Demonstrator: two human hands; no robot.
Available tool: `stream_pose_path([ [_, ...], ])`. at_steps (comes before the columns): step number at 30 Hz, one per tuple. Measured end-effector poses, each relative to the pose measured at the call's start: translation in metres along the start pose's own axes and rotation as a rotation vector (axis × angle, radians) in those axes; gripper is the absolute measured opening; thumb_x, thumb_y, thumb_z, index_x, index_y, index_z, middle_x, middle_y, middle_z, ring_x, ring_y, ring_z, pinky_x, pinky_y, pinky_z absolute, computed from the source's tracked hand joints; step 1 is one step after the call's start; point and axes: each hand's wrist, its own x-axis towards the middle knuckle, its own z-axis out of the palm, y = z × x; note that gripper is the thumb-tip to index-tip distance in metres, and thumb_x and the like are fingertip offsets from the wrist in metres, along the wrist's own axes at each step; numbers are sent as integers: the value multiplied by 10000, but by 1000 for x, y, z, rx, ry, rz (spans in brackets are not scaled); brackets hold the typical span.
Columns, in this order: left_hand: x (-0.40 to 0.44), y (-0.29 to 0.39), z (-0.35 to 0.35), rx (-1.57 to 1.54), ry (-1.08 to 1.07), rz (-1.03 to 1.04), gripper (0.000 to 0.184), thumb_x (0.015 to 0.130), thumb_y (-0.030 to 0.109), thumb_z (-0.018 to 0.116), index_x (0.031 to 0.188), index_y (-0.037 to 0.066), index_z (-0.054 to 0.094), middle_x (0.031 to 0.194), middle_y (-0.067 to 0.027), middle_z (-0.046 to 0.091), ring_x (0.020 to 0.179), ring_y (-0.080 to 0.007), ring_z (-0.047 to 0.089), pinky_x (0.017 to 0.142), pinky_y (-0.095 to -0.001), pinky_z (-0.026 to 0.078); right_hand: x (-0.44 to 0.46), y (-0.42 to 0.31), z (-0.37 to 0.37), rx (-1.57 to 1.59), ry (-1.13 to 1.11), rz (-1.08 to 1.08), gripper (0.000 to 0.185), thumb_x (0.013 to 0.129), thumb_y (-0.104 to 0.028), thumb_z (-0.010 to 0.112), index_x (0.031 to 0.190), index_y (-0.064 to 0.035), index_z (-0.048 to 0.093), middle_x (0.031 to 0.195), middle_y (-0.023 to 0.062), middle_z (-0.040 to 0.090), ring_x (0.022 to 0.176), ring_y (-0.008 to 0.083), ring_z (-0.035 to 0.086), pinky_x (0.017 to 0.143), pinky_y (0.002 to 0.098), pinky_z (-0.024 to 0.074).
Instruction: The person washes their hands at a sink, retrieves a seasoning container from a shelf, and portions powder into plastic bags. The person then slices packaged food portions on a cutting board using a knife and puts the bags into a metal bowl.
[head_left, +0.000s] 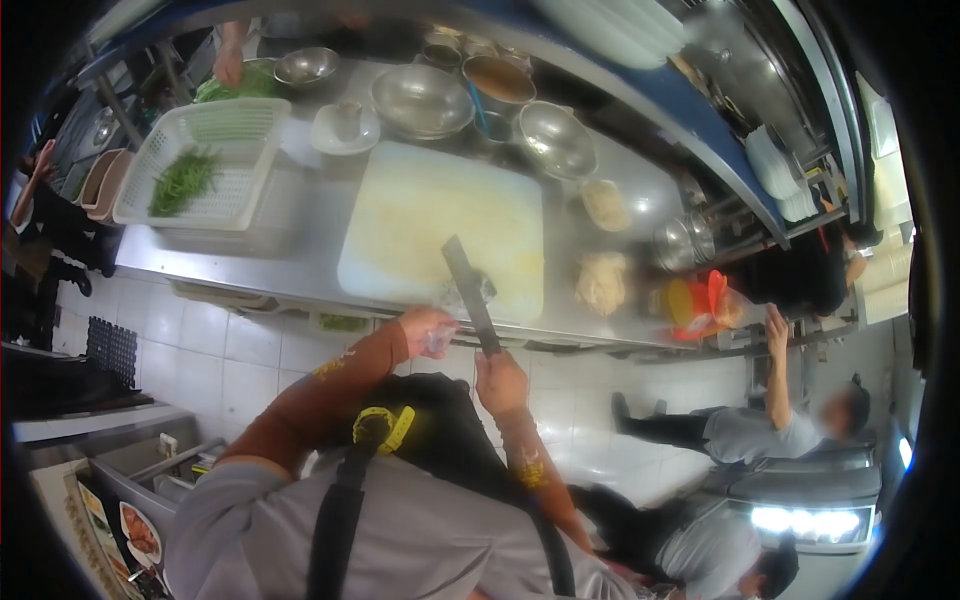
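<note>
My right hand is wrapped round the handle of a knife with a long dark blade, which points away from me over the near edge of a pale cutting board. A crumpled, see-through bundle that looks like plastic lies at the board's near edge, partly hidden behind the blade. Just left of the knife, my left hand is closed on a bit of clear plastic at the counter's edge. What the plastic contains, if anything, is too blurred to tell.
Left of the board stands a white basket with cut greens. Metal bowls line the back. Pale lumps lie on the right, near a red-orange container. A shelf overhangs the counter. Another person's hand is at greens; co-workers stand right.
</note>
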Motion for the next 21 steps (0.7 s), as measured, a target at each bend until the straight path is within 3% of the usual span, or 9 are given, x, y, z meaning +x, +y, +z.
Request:
stream_pose_path([
  [21,0,1,4,4,20,-38,175,855,269,620,794,107,645,597,-1,551,515,-158,542,501,-340,459,-12,0,7,3,11,-48,284,930,-293,522,873,-27,601,846,195,621,759,406,614,675,486,496],
])
